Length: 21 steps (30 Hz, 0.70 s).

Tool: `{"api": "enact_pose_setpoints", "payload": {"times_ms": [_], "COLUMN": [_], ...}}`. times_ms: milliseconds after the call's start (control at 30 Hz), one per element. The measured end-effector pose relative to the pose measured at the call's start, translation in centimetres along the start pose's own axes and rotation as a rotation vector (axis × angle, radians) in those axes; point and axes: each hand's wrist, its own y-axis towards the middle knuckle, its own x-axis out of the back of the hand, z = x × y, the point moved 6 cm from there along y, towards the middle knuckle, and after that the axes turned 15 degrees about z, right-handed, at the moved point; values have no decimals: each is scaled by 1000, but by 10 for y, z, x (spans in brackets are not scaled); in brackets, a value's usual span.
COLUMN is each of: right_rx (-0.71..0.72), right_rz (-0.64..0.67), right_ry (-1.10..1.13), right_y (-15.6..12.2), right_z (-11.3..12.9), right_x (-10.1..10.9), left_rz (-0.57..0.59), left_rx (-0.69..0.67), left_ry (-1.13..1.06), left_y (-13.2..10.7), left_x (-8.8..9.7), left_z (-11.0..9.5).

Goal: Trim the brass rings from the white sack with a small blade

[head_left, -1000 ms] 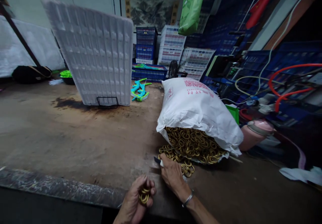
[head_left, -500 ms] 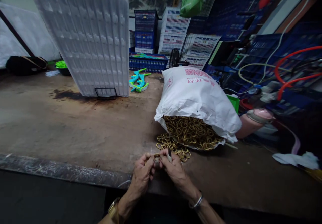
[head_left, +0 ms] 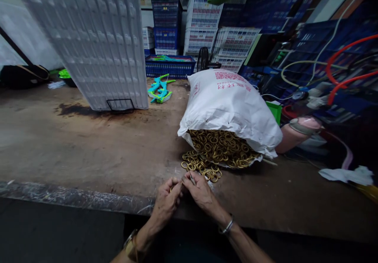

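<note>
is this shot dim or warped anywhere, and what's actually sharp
Head view: dim overall, brightest on the white sack and the brass rings spilling from it; the right background goes dark; the wide lens stretches the white tray and table edge; left hand and right hand are fairly sharp, their pinch unreadable.

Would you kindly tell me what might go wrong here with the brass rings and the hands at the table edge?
1. The left hand and right hand pinch a ring right above the table edge; dropped, it may fall to the floor.
2. The thin tool in the right hand lies close to the left hand; a slip might nick it.
3. The open sack spills loose rings; a nudge could send more sliding out.
</note>
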Motion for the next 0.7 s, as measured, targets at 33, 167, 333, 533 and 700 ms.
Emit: {"api": "enact_pose_setpoints", "payload": {"times_ms": [33, 167, 333, 533, 700], "right_rx": [-2, -1, 8, -14, -37], "right_rz": [-3, 2, 18, -11, 78], "right_ry": [-10, -4, 81, -325, -610], "right_y": [0, 0, 2, -8, -11], "right_z": [0, -3, -7, -9, -16], "right_x": [0, -1, 0, 3, -8], "left_rz": [34, 137, 160, 88, 55], "left_rx": [59, 74, 65, 62, 61], "left_ry": [-59, -247, -339, -295, -221], "left_y": [0, 2, 2, 3, 4], "left_x": [-2, -9, -11, -6, -7], "left_z": [5, 9, 8, 12, 10]}}
